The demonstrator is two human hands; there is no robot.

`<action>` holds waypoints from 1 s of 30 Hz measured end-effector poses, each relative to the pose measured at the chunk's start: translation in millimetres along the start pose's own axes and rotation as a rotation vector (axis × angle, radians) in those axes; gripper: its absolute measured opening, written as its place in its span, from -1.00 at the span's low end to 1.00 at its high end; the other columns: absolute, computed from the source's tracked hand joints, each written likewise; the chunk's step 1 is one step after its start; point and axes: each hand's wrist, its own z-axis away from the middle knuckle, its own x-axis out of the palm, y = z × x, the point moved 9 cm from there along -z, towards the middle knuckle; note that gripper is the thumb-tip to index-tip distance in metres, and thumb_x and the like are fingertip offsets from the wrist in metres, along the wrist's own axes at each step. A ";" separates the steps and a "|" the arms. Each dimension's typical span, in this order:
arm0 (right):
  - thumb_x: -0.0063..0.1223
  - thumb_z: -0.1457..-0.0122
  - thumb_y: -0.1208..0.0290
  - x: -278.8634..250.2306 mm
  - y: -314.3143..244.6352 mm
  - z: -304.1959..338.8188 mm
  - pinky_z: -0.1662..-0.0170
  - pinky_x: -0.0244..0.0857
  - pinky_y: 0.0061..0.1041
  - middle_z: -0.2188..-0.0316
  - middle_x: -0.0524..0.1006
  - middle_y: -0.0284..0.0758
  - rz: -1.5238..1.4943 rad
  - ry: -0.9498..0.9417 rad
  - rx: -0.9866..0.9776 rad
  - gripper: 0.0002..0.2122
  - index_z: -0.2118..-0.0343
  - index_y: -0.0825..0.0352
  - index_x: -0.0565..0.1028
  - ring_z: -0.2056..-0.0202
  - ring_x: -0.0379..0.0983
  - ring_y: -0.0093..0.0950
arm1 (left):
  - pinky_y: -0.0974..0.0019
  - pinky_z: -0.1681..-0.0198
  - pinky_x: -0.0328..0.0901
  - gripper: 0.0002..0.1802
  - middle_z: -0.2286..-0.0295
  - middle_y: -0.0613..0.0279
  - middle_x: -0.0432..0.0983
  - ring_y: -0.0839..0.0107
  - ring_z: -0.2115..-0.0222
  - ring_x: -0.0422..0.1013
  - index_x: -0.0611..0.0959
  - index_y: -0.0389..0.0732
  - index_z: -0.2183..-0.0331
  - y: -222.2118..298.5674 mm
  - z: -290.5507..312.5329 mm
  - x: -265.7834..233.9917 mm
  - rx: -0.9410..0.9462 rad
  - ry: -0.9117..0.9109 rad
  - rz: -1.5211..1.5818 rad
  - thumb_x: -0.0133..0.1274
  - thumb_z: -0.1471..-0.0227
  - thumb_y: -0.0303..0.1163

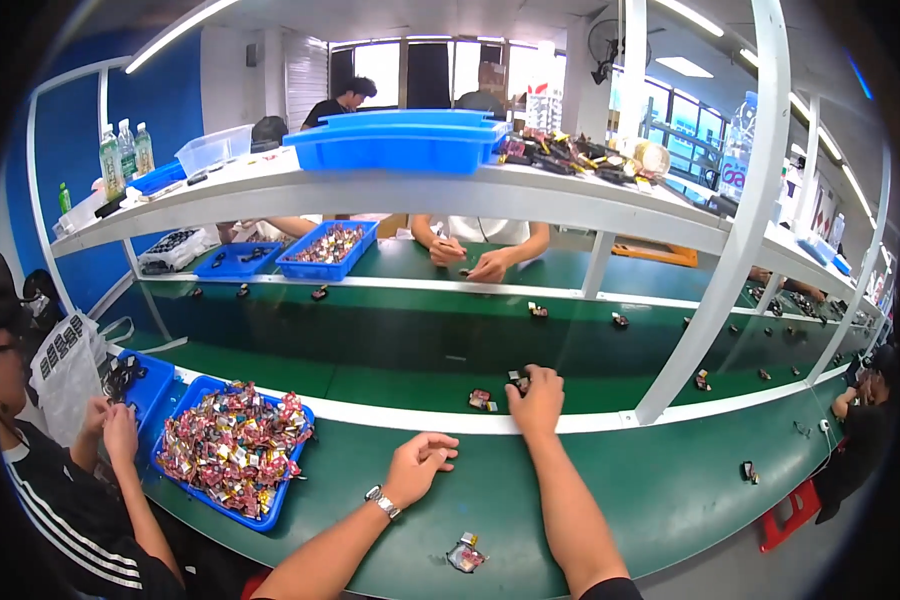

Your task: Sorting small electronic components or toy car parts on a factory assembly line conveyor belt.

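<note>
My right hand [537,400] reaches over the white rail onto the green conveyor belt. Its fingers close on a small black electronic part [517,379], partly hidden by the hand. Just left of it on the belt lies a small part with red wrapping and a pale label [482,400]. My left hand [420,469], with a metal watch at the wrist, hovers over the near green worktop. Its fingers are loosely bent and apart, with nothing visible in them. Close to my body, between my forearms, a small clear-and-red wired piece [466,553] rests on the worktop.
A blue tray [270,518] heaped with small red-and-gold wired parts stands left, beside a co-worker [60,490]. White posts [715,220] carry a shelf [390,187] above the belt. Across it, another person's hands [470,262] work. More small parts [620,320] lie along the belt.
</note>
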 end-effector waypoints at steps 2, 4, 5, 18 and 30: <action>0.35 0.12 0.23 6.4 35.4 1.3 0.00 0.25 -0.19 0.10 0.41 -0.19 0.089 -0.097 0.183 -0.37 -0.03 0.33 0.36 0.02 0.29 -0.19 | 0.40 0.27 0.45 -0.81 0.31 0.17 0.58 0.47 0.32 0.51 0.58 -0.34 0.21 5.5 -3.9 -8.1 0.070 0.071 -0.147 -0.06 -0.15 -0.53; 0.34 0.12 0.31 6.4 48.4 -2.4 0.03 0.26 -0.17 0.14 0.45 -0.20 0.076 -0.053 0.159 -0.45 0.02 0.32 0.41 0.07 0.33 -0.16 | 0.44 0.35 0.42 -0.83 0.35 0.19 0.59 0.51 0.40 0.49 0.58 -0.34 0.24 2.4 -14.0 -12.6 0.067 0.085 -0.156 -0.06 -0.14 -0.54; 0.34 0.12 0.34 10.3 52.4 -2.7 0.04 0.27 -0.16 0.17 0.46 -0.21 0.051 -0.047 0.167 -0.48 0.05 0.33 0.43 0.09 0.36 -0.15 | 0.45 0.40 0.39 -0.85 0.36 0.18 0.59 0.53 0.44 0.47 0.57 -0.34 0.26 1.6 -16.4 -15.1 0.040 0.100 -0.102 -0.06 -0.13 -0.54; 0.24 0.05 0.53 -30.9 -57.7 75.5 -0.06 0.27 -0.37 0.07 0.53 -0.33 -0.689 -0.402 -0.125 -0.50 -0.03 0.25 0.42 0.00 0.42 -0.39 | 0.45 0.34 0.37 -0.61 0.26 0.08 0.55 0.48 0.42 0.46 0.49 -0.38 0.05 5.6 -6.8 -5.1 -0.161 -0.151 0.213 -0.14 -0.26 -0.25; 0.20 0.05 0.57 -42.6 -106.7 92.7 -0.06 0.29 -0.37 0.08 0.51 -0.24 -0.636 -0.463 -0.373 -0.60 0.06 0.27 0.50 0.03 0.41 -0.30 | 0.30 0.17 0.45 -0.53 0.14 0.15 0.49 0.42 0.20 0.47 0.36 -0.28 -0.11 3.7 1.4 3.4 -0.252 -0.333 0.365 -0.01 -0.19 -0.39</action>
